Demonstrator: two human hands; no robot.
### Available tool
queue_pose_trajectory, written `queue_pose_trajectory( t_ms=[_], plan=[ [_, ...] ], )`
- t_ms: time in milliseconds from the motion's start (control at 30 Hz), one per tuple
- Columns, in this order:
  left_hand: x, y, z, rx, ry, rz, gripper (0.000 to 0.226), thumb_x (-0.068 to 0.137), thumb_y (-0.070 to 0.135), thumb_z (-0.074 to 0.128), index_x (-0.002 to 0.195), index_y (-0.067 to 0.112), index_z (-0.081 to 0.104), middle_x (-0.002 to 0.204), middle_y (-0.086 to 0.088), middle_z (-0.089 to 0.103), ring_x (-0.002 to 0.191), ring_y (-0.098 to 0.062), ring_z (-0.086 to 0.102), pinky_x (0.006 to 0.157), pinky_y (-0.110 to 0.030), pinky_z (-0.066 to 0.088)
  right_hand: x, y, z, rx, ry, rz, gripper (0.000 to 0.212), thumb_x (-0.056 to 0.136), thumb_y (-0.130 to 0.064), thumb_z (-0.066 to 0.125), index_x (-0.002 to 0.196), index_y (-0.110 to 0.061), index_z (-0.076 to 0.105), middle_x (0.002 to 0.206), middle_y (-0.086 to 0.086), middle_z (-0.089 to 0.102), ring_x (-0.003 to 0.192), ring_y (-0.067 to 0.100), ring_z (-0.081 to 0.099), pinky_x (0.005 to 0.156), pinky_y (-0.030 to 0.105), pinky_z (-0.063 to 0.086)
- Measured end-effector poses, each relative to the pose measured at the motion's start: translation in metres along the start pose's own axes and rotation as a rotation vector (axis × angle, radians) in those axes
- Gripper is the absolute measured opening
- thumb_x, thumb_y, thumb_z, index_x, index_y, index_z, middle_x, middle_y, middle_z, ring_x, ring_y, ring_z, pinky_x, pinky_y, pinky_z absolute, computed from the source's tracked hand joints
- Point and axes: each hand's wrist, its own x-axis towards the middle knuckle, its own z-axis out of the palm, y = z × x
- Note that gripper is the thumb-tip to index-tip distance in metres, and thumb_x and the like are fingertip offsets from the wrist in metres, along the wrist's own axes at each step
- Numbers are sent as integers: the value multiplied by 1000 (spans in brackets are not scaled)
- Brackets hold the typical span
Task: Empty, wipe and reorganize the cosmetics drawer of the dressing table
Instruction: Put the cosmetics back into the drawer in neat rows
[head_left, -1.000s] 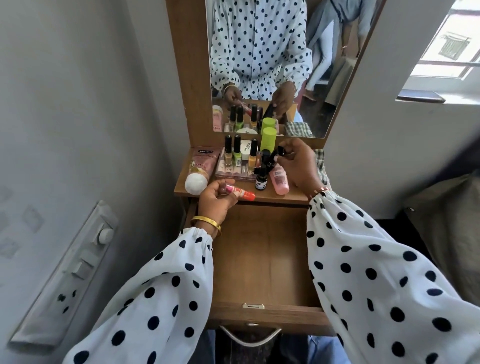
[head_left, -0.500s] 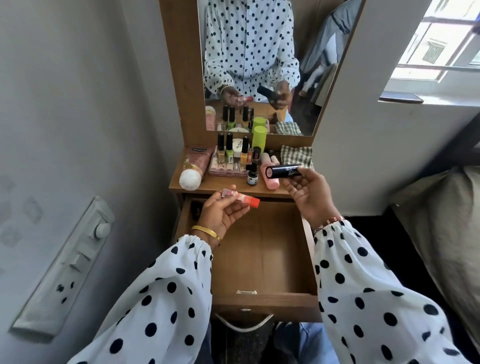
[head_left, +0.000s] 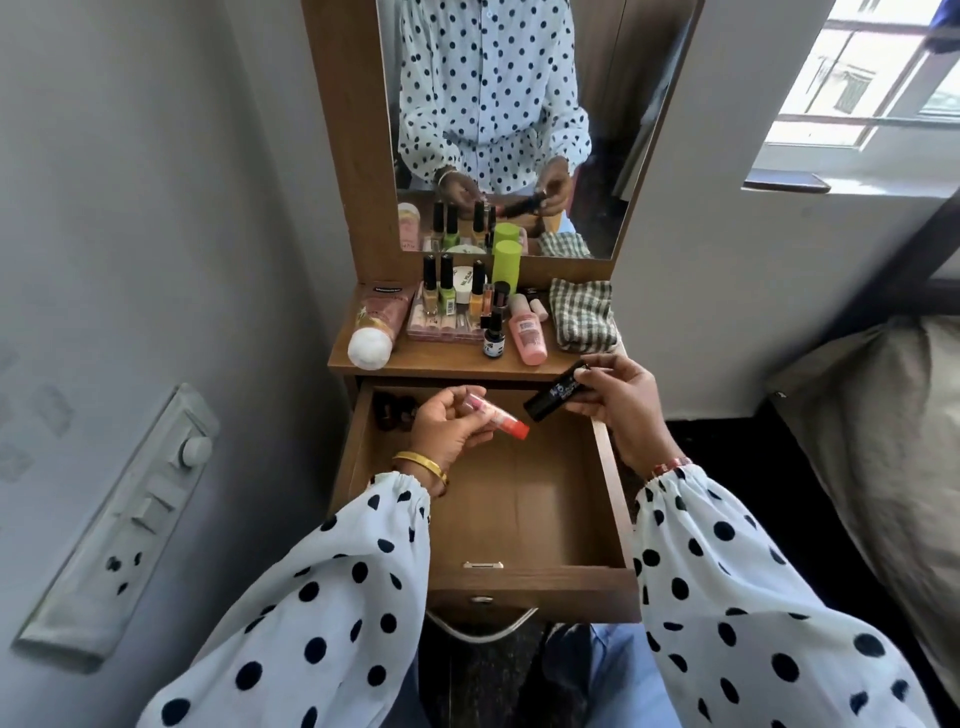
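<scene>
The wooden drawer (head_left: 524, 579) stands pulled out below the dressing table top (head_left: 441, 364). Over its back part my left hand (head_left: 449, 434) pinches a small pink tube with a red cap (head_left: 498, 415). To its right, my right hand (head_left: 621, 402) holds a black cylindrical tube with white print (head_left: 556, 392), tilted, above the drawer's right wall. A dark object (head_left: 389, 410) lies in the drawer's back left corner. On the table top stand nail polish bottles (head_left: 447, 288) on a clear pink case (head_left: 441, 327), a green cylinder (head_left: 506, 265), a pink bottle (head_left: 527, 338) and a large pink tube with a white cap (head_left: 374, 327).
A checked green cloth (head_left: 582, 314) lies at the table top's right end. The mirror (head_left: 509, 119) rises behind it. A switch panel (head_left: 130, 519) is on the left wall. A bed with a beige cover (head_left: 883, 441) fills the right; a window (head_left: 872, 73) is above it.
My right hand has lifted the black tube from the table top and brought it down toward the drawer. My left hand with the pink tube has dropped over the drawer.
</scene>
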Motion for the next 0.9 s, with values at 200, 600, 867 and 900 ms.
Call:
queue_pose_trajectory(
  t_ms=[200,600,867,900],
  plan=[
    [19,-23,23,359,93,114,24,71,-7,70,89,7,62,70,2,56,67,-10,53,64,-27,52,13,22,-23,-588,114,-143,21,76,-2,72,86,-17,61,77,2,57,65,13,56,57,8,47],
    [56,-52,59,596,71,79,32,73,-2,71,103,1,61,92,-10,65,83,-16,57,79,-27,48,37,60,-28,-1171,32,-406,31,74,1,64,105,-4,64,104,12,60,100,30,53,85,35,45],
    [65,-62,76,545,59,86,31,75,-12,63,104,-3,62,101,-21,67,90,-24,61,82,-26,47,43,70,-27,-1368,77,-550,17,72,-3,67,88,0,65,84,17,60,79,37,57,66,42,51],
    [66,-63,78,548,54,92,30,75,-12,61,104,-3,62,101,-22,68,89,-23,62,82,-26,48,43,72,-27,-1371,91,-564,16,69,-2,68,84,0,65,81,17,60,75,37,57,62,41,52]
  ],
)
